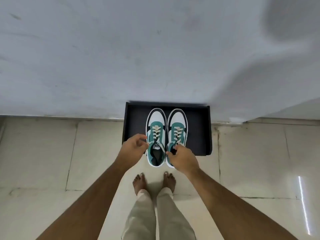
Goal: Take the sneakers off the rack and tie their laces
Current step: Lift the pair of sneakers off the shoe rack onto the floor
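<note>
Head view: pair of teal, white and black low-top sneakers (pixel 166 135) side by side on a low black rack (pixel 199 129) set against a pale grey wall (pixel 121 58), heels overhanging the rack's near edge above the cream tiled floor (pixel 52 153). Toes toward the wall, heels toward the bare feet (pixel 154 182); long axes parallel, running straight away from the body. Cream flat laces (pixel 156 131) crossed over both tongues, ends loose near the collars.

Left hand (pixel 133 148) just beside the left shoe's collar, fingers (pixel 141 136) curled and half-parted, clasping nothing visible, possibly brushing a lace end. Right hand (pixel 185 160) over the right shoe's heel opening, fingers (pixel 174 149) closed down at the collar, apparently pinching its rim or a lace; exact contact hidden by the hand itself.

Likely light, with stiff rubber soles and soft, yielding uppers. Best hold probably at the padded heel collar or tongue: firm, not slippery. Laces limp and thin, needing a fingertip pinch.
</note>
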